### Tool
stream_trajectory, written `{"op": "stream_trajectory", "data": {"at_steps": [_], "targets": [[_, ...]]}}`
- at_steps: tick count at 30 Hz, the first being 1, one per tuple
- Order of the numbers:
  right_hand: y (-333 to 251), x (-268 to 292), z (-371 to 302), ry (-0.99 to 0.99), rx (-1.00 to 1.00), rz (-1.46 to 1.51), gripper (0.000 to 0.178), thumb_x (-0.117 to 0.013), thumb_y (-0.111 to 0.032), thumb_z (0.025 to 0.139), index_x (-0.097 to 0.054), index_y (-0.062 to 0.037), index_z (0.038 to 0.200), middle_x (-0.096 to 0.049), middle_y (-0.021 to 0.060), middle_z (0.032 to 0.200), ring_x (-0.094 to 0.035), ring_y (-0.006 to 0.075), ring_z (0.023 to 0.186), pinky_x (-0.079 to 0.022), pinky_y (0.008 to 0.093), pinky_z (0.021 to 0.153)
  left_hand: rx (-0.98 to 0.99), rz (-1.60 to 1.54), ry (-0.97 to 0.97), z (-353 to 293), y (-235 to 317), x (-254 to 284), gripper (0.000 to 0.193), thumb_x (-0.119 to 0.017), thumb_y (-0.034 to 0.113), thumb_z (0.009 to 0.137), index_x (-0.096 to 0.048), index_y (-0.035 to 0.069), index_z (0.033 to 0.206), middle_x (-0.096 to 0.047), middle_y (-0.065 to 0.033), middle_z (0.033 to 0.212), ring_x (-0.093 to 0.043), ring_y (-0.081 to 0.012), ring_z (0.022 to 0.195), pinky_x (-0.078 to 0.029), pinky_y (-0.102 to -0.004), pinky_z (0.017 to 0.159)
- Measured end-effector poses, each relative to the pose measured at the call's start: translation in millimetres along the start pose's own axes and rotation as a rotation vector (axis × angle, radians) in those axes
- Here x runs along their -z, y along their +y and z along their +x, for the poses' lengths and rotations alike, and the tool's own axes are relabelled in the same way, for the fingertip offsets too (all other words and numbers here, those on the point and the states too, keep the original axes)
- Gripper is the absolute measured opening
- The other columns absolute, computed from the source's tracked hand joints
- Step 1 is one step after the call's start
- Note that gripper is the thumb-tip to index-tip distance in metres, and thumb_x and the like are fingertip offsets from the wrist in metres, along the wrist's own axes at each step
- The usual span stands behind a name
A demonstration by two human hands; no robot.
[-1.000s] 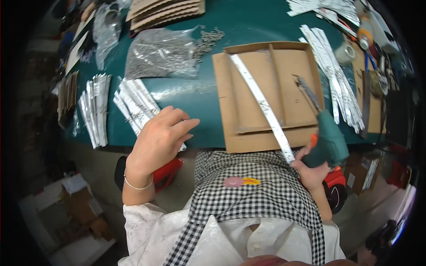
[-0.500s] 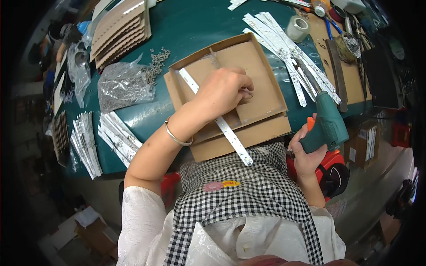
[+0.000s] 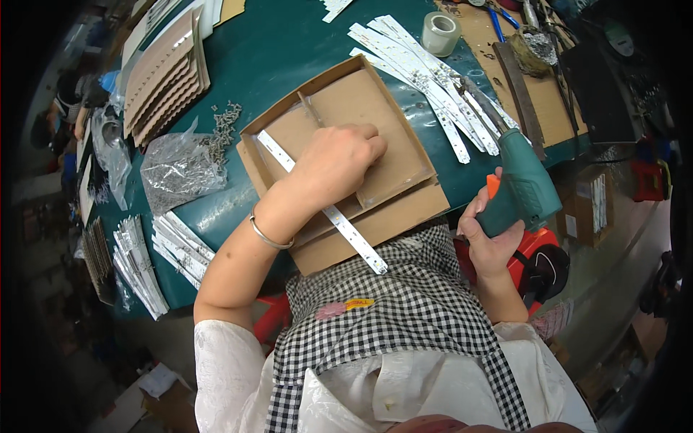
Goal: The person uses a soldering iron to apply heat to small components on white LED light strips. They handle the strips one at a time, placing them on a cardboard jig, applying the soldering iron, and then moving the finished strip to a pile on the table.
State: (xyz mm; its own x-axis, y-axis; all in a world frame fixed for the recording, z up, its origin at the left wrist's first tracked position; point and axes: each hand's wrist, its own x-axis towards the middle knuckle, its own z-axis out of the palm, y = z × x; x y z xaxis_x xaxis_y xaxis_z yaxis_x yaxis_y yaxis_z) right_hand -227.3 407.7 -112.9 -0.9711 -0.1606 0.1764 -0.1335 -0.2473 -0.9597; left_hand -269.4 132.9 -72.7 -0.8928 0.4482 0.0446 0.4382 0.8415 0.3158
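Note:
My left hand (image 3: pixel 339 160) is over a shallow brown cardboard box (image 3: pixel 401 108) with its fingers curled inward. The fingertips are turned away, so whatever they may pinch is hidden. Under this hand a white LED strip (image 3: pixel 359 243) lies slantwise across the box, its lower end reaching past the near edge toward my apron. At the right, my right hand (image 3: pixel 491 249) is closed round the handle of a green power screwdriver (image 3: pixel 530 180) with an orange trigger. The tool's long shaft points up and left, over a pile of LED strips (image 3: pixel 426 83).
Left of the box lie a plastic bag of screws (image 3: pixel 180 173) and loose screws (image 3: pixel 227 119). Stacked brown sheets (image 3: pixel 170 79) stand at the back left. More strip bundles (image 3: pixel 137 267) sit at the near left. A tape roll (image 3: pixel 440 35) stands at the back right.
The whole view has shifted, so the table and box appear further left. My left hand has turned slightly, hiding its fingertips more. My right hand keeps hold of the screwdriver.

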Motion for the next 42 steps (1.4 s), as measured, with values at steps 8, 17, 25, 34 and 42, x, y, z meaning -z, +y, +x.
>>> {"op": "stream_trajectory", "data": {"at_steps": [8, 17, 25, 34, 42], "targets": [[-1.9, 0.0, -1.6, 0.053, 0.008, -0.003, 0.082, -0.073, 0.008, 0.080, -0.028, 0.0044, 0.148, -0.049, 0.0075, 0.096, -0.058, 0.0132, 0.072, -0.053, 0.0252, 0.059, 0.055, -0.124, 0.122, 0.6, 3.2, -3.5, 0.008, -0.064, 0.000, 0.081, -0.060, 0.003, 0.087, -0.063, -0.0108, 0.082, -0.065, -0.0290, 0.075, -0.053, -0.0394, 0.068], [-32.4, -61.1, 20.2, -0.225, -0.089, 0.143, 0.049, -0.072, 0.008, 0.082, -0.045, -0.0036, 0.121, -0.063, 0.0107, 0.099, -0.060, 0.0094, 0.081, -0.050, 0.0251, 0.073, 0.378, -1.337, 0.258, -43.5, 79.9, 33.3, 0.008, -0.064, -0.001, 0.092, -0.060, 0.000, 0.098, -0.054, -0.0021, 0.097, -0.053, -0.0091, 0.087, -0.044, -0.0226, 0.078], [-13.8, -79.3, 17.0, -0.345, -0.123, 0.182, 0.043, -0.070, 0.004, 0.088, -0.047, -0.0015, 0.124, -0.060, 0.0060, 0.100, -0.062, 0.0111, 0.091, -0.053, 0.0272, 0.079, 0.447, -1.315, 0.467, -77.4, 82.5, 6.3, 0.015, -0.071, 0.007, 0.091, -0.059, 0.001, 0.098, -0.052, -0.0035, 0.100, -0.051, -0.0098, 0.086, -0.043, -0.0221, 0.075], [-24.5, -84.8, 20.8, -0.301, -0.221, 0.107, 0.031, -0.074, 0.001, 0.085, -0.055, -0.0010, 0.110, -0.062, 0.0032, 0.092, -0.064, 0.0105, 0.084, -0.053, 0.0283, 0.079, 0.294, -0.595, 0.534, -85.4, 82.0, 10.2, 0.014, -0.077, 0.001, 0.082, -0.066, -0.001, 0.090, -0.066, -0.0091, 0.087, -0.056, -0.0115, 0.064, -0.042, -0.0213, 0.055], [-14.1, -97.3, 15.8, -0.319, -0.274, 0.155, 0.044, -0.074, 0.004, 0.082, -0.046, -0.0030, 0.115, -0.059, 0.0041, 0.089, -0.066, 0.0116, 0.080, -0.056, 0.0288, 0.075, 0.245, -0.485, 0.478, -99.5, 74.6, 15.5, 0.018, -0.077, -0.005, 0.072, -0.069, -0.002, 0.088, -0.071, -0.0144, 0.083, -0.070, -0.0235, 0.072, -0.055, -0.0288, 0.063]]}}
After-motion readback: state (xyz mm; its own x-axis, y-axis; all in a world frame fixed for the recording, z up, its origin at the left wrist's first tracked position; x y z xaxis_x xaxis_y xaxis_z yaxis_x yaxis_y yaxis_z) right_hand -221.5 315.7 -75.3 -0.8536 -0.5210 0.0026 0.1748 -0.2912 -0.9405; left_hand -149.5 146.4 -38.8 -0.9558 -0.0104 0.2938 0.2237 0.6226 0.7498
